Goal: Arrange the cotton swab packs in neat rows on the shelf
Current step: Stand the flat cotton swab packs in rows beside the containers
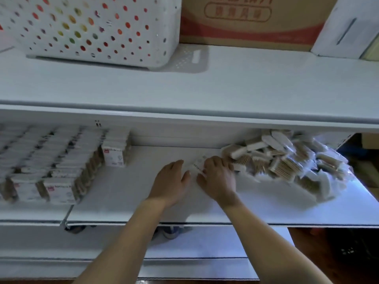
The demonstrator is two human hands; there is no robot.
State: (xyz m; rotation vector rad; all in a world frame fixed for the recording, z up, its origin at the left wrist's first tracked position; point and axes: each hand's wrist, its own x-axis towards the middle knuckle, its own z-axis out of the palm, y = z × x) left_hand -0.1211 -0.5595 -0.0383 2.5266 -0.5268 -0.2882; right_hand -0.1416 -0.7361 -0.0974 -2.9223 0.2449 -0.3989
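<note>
On the middle shelf [127, 193], rows of upright cotton swab packs [53, 160] fill the left side, with one short stack [114, 150] at their right end. A loose heap of swab packs [287, 162] lies at the right. Between them, a white swab pack [198, 163] lies on the shelf, blurred. My left hand [170, 183] touches its left edge with loose fingers. My right hand [217, 177] grips the pack's right side with curled fingers, just left of the heap.
The upper shelf [225, 87] overhangs the work area. On it stand a white perforated basket [92, 27], a cardboard box [250, 19] and a white box [348, 27]. A lower shelf [205, 247] shows beneath my forearms.
</note>
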